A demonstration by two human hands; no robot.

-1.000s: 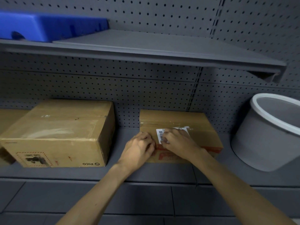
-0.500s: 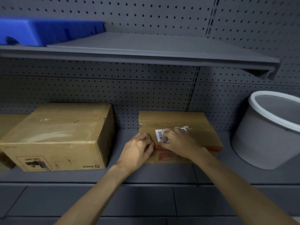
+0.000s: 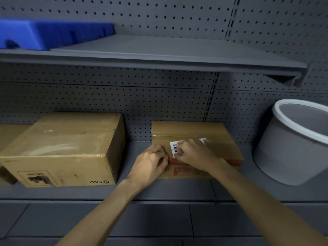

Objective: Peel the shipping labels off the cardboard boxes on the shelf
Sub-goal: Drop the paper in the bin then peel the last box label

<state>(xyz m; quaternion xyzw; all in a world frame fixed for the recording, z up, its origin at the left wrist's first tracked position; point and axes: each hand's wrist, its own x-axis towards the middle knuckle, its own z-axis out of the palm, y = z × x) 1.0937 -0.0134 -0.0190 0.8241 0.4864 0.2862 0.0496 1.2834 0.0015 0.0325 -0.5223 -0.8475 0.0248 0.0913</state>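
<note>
Hands (image 3: 174,156) on shipping label (image 3: 174,146) atop small cardboard box (image 3: 220,148).

Two bare forearms, no sleeves at the wrists. Left hand (image 3: 150,162) and right hand (image 3: 194,153) ungloved. Short nails.
</note>
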